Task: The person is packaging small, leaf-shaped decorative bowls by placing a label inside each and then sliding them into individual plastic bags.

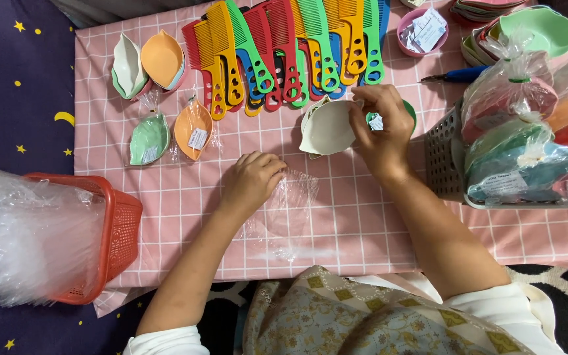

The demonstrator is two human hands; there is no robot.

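right hand [381, 128] was closed on a stack of cream leaf-shaped plastic dishes [328, 128], fingers curled over the stack's right rim, thumb side toward the combs; the stack sat to the left of the palm, tilted, its hollow facing the camera. a small white label [376, 122] showed between the fingers, and a green round piece [409, 110] peeked out behind the hand, kind unclear. left hand [252, 179] was palm down with fingers bent, pressing the left edge of a clear crinkled plastic bag [288, 207] that lay flat on the pink checked tablecloth [165, 197]; cannot tell if it pinched the film or only rested on it. the bag lay just below the dish stack, apart from it. a row of coloured plastic combs [284, 52] lay above the dishes. bagged green and orange leaf dishes [172, 131] lay to the left. a red mesh basket [116, 240] full of clear bags stood at the left edge, a grey basket [442, 154] with bagged dishes on the right.
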